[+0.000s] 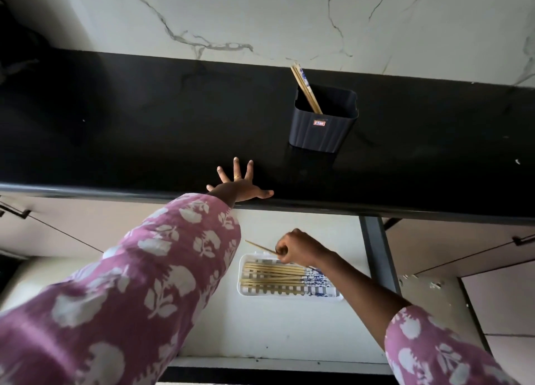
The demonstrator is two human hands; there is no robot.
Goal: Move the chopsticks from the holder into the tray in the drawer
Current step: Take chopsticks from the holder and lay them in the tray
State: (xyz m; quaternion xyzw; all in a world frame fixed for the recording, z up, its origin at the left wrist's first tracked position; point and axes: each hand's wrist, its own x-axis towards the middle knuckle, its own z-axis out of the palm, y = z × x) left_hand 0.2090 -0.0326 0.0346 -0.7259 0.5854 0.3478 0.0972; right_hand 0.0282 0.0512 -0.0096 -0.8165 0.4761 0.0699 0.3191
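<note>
A dark ribbed holder (322, 124) stands on the black counter (144, 118) with a few bamboo chopsticks (305, 87) leaning in its left corner. Below, the open drawer (275, 332) holds a white slotted tray (246, 286) with several chopsticks (272, 274) lying side by side, their blue-patterned ends to the right. My right hand (298, 247) hovers just above the tray and pinches a chopstick (259, 246) whose tip points left. My left hand (238, 184) rests flat on the counter's front edge, fingers spread.
A white marble-patterned wall (260, 16) rises behind the counter. Closed cabinet fronts with dark handles (524, 239) flank the drawer on both sides. A dark vertical rail (376, 254) borders the drawer on the right.
</note>
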